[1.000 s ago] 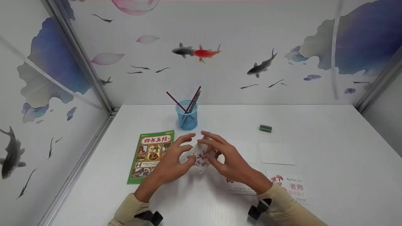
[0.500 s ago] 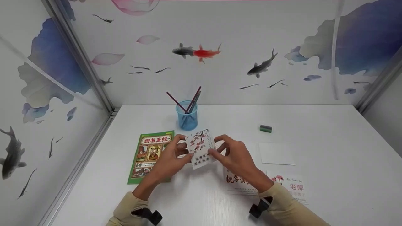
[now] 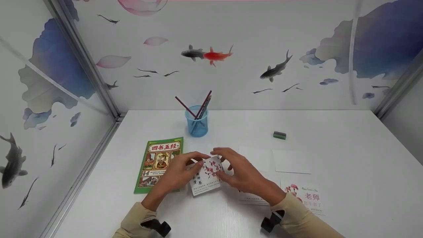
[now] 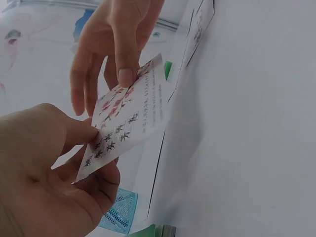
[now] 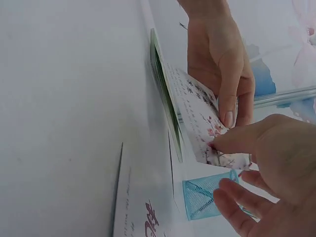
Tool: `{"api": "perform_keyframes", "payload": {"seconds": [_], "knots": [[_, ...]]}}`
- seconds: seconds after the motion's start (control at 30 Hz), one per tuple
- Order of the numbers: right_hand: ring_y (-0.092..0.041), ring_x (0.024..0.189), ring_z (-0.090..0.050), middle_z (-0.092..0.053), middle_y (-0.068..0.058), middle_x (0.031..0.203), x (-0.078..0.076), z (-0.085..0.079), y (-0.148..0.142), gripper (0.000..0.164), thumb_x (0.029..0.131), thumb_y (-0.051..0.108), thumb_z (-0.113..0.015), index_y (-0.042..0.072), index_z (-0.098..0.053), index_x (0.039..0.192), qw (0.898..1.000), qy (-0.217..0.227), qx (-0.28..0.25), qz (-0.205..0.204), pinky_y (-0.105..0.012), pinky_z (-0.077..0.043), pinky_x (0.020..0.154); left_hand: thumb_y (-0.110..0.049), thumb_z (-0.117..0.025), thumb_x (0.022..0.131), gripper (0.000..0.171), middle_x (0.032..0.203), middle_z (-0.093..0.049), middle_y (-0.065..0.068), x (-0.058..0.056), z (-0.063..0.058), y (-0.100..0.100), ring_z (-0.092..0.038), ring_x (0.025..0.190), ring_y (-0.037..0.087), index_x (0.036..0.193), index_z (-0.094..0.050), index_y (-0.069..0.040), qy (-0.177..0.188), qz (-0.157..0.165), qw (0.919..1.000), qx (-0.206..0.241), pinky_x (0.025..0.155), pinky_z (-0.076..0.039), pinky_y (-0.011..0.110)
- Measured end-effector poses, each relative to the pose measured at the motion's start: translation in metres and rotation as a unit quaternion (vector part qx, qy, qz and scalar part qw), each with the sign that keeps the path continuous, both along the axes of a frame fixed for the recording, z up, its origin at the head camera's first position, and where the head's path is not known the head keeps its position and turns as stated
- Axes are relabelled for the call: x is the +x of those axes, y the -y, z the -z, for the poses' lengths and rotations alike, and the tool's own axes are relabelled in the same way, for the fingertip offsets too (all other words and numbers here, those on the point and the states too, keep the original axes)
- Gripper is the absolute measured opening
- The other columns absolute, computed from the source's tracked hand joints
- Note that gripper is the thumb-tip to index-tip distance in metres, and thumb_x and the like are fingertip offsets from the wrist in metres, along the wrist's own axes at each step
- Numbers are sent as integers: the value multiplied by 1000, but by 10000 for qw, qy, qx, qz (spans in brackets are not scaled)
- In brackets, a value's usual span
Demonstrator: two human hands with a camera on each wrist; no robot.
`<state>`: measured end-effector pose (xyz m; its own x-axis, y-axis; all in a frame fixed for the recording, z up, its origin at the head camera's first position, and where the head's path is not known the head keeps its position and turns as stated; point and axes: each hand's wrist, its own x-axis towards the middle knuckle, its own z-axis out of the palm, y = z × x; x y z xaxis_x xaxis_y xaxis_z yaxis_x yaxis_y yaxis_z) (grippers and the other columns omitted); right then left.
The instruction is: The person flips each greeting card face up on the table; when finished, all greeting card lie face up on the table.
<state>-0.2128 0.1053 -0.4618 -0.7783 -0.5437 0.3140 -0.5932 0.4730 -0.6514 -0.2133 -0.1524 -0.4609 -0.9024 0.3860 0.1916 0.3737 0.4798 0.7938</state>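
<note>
Thumb and fingers of my left hand (image 3: 180, 172) pinch a thin white rectangular card (image 3: 207, 178) printed with pink blossoms and dark lettering, tilted above the white tabletop (image 3: 214, 219). My right hand (image 3: 242, 171) is loosely spread, its thumb touching the card's face near one edge, the visible fingers standing clear. Against half a second ago, the card is lower and about a quarter turn clockwise: its large characters now sit at the left, its small print along the near edge. A green illustrated booklet (image 3: 155, 157) and blue mesh cup (image 3: 197, 130) of pencils have not moved.
</note>
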Motion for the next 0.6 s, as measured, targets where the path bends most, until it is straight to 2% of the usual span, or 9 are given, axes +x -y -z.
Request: {"api": "perform_keyframes", "payload": {"seconds": [0.13, 0.27, 0.33, 0.43, 0.53, 0.6], "knots": [[-15, 108, -68, -66, 0, 141, 4, 4, 3, 53, 98, 12, -80, 17, -62, 147, 9985, 307, 369, -268, -30, -63, 82, -16, -67, 108, 22, 124, -79, -2, 0, 4, 1, -72, 122, 17, 126, -78, -20, -5, -23, 9994, -345, 109, -57, 48], [-18, 104, -70, -65, -6, 132, 6, 9, 3, 51, 97, 12, -82, 9, -63, 144, 9958, 360, 758, -375, -24, -61, 79, -17, -75, 103, 24, 126, -79, -3, 0, 7, 3, -71, 125, 18, 127, -77, -19, -12, 240, 9972, -713, 111, -55, 49], [-20, 104, -69, -64, -8, 130, 6, 10, 2, 50, 96, 13, -82, 7, -64, 142, 9946, 310, 901, -400, -26, -61, 80, -17, -80, 99, 31, 128, -77, -1, 1, 7, 3, -69, 128, 22, 130, -76, -17, -20, 442, 9947, -926, 114, -52, 52], [-22, 111, -67, -65, -9, 131, 6, 11, 1, 48, 97, 16, -82, 6, -66, 141, 9918, 212, 1192, -408, -35, -61, 91, -18, -85, 94, 40, 131, -75, 4, 2, 7, 2, -66, 131, 27, 132, -75, -15, -107, 643, 9885, -1363, 115, -50, 54], [-24, 121, -63, -66, -7, 136, 5, 11, 0, 43, 100, 20, -79, 10, -69, 141, 9859, 112, 1608, -459, -44, -57, 103, -20, -85, 94, 40, 130, -72, 8, 4, 7, -1, -63, 128, 30, 132, -75, -14, -119, 673, 9826, -1729, 113, -51, 55], [-25, 125, -60, -65, -6, 139, 5, 10, -1, 39, 103, 21, -75, 12, -70, 141, 9815, 82, 1845, -500, -48, -55, 107, -24, -84, 95, 38, 129, -69, 9, 7, 6, -4, -60, 126, 30, 131, -76, -14, -104, 634, 9793, -1922, 111, -50, 56]]}}
